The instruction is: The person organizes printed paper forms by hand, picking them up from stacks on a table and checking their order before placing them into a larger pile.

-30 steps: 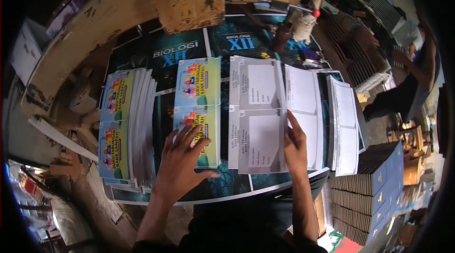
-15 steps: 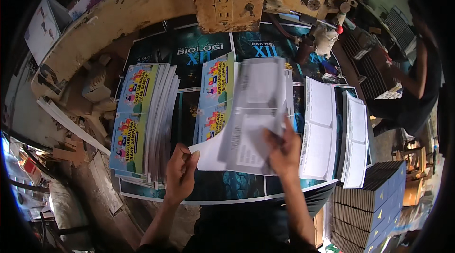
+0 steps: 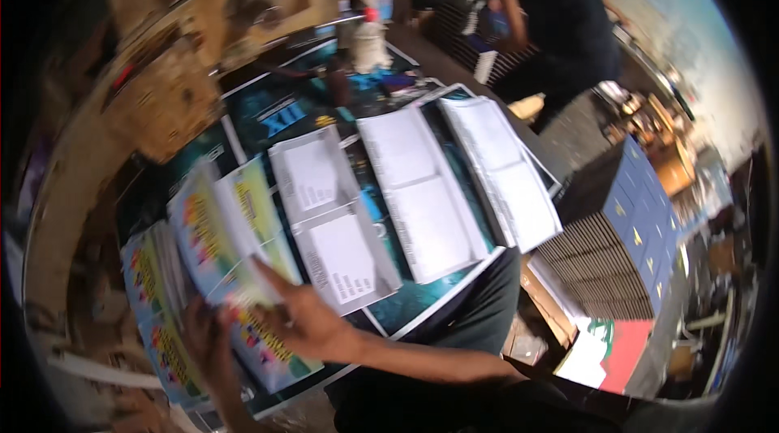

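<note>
A booklet with a colourful yellow-and-blue cover (image 3: 203, 226) lies slanted between my hands, its cover facing up. At its lower left edge my left hand (image 3: 211, 348) is closed on it, though motion smears the fingers. My right hand (image 3: 312, 323) rests over its lower right part, fingers stretched out. Left of it is a stack of like booklets (image 3: 150, 311), partly covered by the left hand. More matching cover sheets (image 3: 258, 202) lie beneath the booklet, to its right. Beside them is a pile of grey-edged printed sheets (image 3: 333, 226).
Two more piles of white printed sheets, a middle one (image 3: 422, 193) and a right one (image 3: 503, 173), lie on the dark poster-covered table. A wooden machine block (image 3: 162, 100) stands far left. Stacked dark-blue books (image 3: 604, 238) stand at right. Another person (image 3: 560, 11) works behind.
The view has swung right and tilted. The white sheet and blurred grey-edged sheets are no longer between my hands. Both hands are now at the colourful-covered booklet, closer to the left stack.
</note>
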`<state>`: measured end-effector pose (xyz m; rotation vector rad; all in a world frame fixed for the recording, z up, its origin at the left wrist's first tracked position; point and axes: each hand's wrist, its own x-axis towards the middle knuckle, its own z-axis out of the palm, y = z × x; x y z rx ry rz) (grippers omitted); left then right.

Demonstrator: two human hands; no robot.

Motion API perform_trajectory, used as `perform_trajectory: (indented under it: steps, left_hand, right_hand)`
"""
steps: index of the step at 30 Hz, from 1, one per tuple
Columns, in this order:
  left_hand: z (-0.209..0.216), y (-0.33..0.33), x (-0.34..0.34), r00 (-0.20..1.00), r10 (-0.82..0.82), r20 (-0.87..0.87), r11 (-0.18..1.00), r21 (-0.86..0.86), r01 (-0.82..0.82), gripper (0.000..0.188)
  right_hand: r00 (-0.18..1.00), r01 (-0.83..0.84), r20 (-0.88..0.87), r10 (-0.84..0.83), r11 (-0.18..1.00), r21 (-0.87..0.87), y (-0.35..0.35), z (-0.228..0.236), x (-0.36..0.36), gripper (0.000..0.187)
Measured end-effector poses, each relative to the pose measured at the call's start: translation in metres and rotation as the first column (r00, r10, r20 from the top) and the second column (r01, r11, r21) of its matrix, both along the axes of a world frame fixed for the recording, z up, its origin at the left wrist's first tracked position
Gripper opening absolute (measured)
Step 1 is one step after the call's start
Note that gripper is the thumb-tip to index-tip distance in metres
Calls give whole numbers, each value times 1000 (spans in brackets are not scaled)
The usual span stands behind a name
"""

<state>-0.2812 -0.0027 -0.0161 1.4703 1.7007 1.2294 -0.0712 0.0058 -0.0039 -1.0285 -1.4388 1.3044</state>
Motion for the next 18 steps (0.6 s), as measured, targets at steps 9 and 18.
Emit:
perform_trajectory:
  steps: [9, 18]
  left_hand:
    - [10, 42, -114, 824, 271, -498, 960, 206, -191, 53]
    - [18, 43, -94, 108, 487, -867, 873, 483, -65, 51]
  right_hand:
    - [696, 476, 252, -672, 695, 539, 4, 1, 221, 61]
    - [73, 666, 734, -675, 581, 468, -31, -61, 402, 72]
